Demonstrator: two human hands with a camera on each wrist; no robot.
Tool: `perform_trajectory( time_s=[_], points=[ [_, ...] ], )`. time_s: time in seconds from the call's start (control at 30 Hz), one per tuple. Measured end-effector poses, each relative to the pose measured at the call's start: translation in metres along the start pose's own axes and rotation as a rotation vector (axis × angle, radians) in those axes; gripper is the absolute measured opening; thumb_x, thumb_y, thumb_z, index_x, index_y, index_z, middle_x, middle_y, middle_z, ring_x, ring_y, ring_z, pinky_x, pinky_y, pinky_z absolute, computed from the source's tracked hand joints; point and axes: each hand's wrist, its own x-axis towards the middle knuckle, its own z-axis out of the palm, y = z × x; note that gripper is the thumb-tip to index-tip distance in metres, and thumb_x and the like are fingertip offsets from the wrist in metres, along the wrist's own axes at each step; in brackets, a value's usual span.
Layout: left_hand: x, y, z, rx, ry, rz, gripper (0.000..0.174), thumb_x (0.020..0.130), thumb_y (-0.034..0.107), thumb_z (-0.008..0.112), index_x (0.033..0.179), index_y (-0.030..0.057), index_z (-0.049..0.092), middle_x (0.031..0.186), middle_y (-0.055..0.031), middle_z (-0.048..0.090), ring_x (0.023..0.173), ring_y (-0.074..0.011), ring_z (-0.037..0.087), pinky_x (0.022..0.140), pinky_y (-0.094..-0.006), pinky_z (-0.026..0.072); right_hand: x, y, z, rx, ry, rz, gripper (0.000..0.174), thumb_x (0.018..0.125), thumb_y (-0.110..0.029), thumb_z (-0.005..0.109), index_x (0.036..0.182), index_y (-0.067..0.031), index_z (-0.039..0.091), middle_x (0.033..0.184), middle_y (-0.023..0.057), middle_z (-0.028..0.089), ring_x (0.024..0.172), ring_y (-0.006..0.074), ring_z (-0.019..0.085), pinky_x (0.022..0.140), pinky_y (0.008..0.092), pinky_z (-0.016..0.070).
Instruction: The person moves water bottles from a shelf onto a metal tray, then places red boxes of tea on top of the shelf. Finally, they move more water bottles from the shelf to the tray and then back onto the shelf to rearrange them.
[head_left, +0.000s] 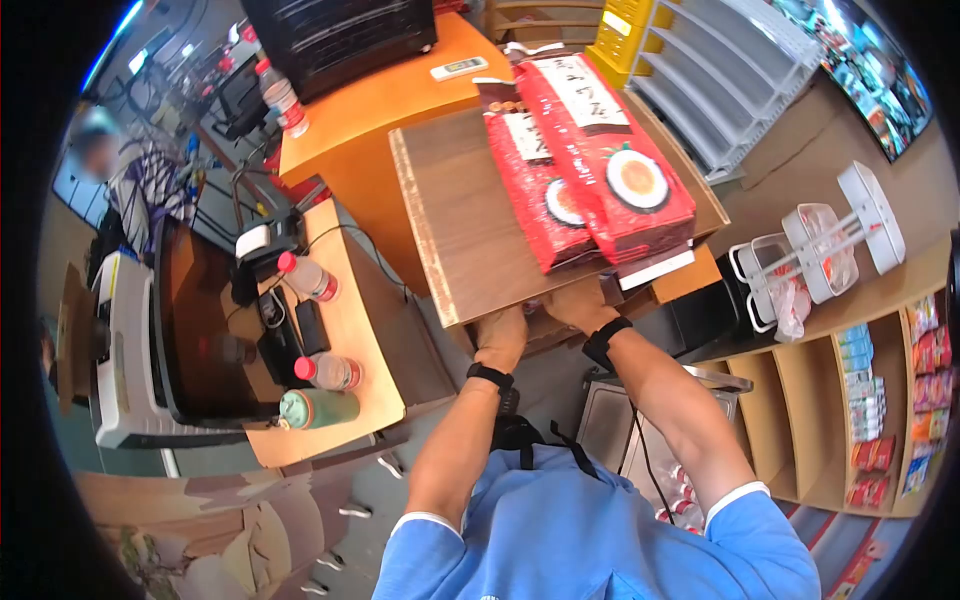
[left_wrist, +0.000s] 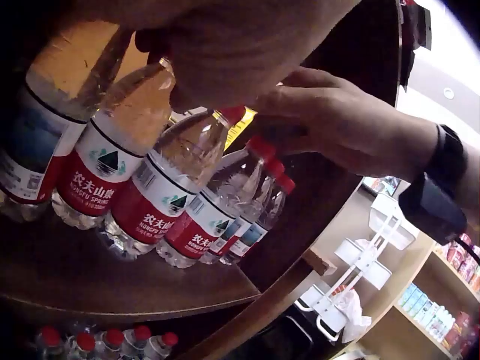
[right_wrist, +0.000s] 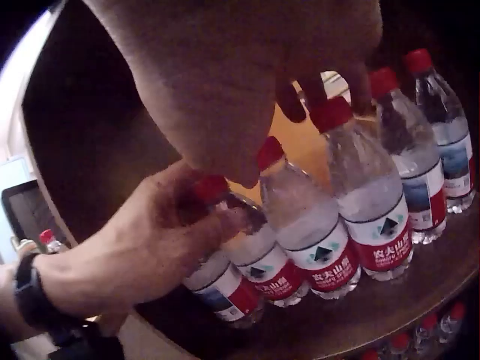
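Left hand (right_wrist: 142,240) had fingers curled round the neck of a red-capped bottle (right_wrist: 268,270), near one end of the bottle row (right_wrist: 382,236) standing on the wooden shelf (left_wrist: 142,296). Right hand (left_wrist: 330,124) was up near the bottle tops; fingertips poorly visible, couldn't tell if pinching. Red bags (head_left: 590,180) lay above.

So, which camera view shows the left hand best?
Right wrist: the left hand shows from wrist to fingers, at a bottle. The head view hides its fingertips under the board; left wrist shows only a dark part.
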Motion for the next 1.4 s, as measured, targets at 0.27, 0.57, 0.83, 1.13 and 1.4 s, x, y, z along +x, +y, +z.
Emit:
perform_trajectory(
  time_s=[0.27,0.57,0.83,1.13,1.4],
  points=[
    [-0.004,0.005,-0.005,-0.056,-0.095,-0.048,0.035,0.089,0.001,0.057,0.122,-0.0009,0.068,0.122,-0.03,0.067,0.117,-0.0486,0.062,0.102,-0.0566,0.048,0.003,0.005,0.011,-0.13,0.054,-0.028,0.04,0.091,-0.037,0.067,0.114,-0.0054,0.073,0.118,0.0217,0.072,0.109,0.0421,0.067,0.094,0.0531,0.0526],
    [-0.002,0.004,-0.009,0.036,0.004,0.04,0.036,0.085,0.001,0.06,0.118,0.0075,0.073,0.116,-0.0239,0.07,0.116,-0.0461,0.062,0.098,-0.0565,0.0466,-0.004,0.013,0.011,-0.004,0.059,0.017,0.036,0.09,-0.037,0.073,0.116,-0.0113,0.074,0.114,0.0158,0.073,0.108,0.0407,0.066,0.095,0.0501,0.0514],
    [-0.002,-0.003,-0.009,0.024,-0.082,0.042,0.054,0.085,-0.004,0.056,0.133,0.0163,0.072,0.128,-0.0204,0.069,0.124,-0.0443,0.059,0.109,-0.0596,0.0387,-0.002,0.041,0.053,0.135,0.324,-0.158,0.055,0.09,-0.045,0.076,0.124,-0.0026,0.067,0.112,0.0195,0.071,0.106,0.0394,0.067,0.092,0.0518,0.0529],
    [0.007,0.01,-0.032,0.084,-0.245,0.074,0.07,0.075,-0.011,0.061,0.135,0.0223,0.072,0.143,-0.0155,0.057,0.139,-0.0411,0.047,0.114,-0.0557,0.0378,-0.018,0.035,0.037,-0.027,0.338,-0.096,0.056,0.096,-0.057,0.062,0.123,-0.0099,0.072,0.112,0.0146,0.075,0.11,0.035,0.07,0.081,0.0472,0.0588],
    [0.006,0.016,-0.037,0.176,-0.281,0.105,0.056,0.081,-0.006,0.062,0.13,0.0195,0.073,0.149,-0.0142,0.052,0.138,-0.0415,0.047,0.114,-0.0519,0.0437,-0.029,0.039,0.041,-0.017,0.249,-0.077,0.055,0.097,-0.057,0.06,0.115,-0.0055,0.065,0.098,0.014,0.072,0.102,0.034,0.068,0.079,0.0447,0.0571]
  ],
)
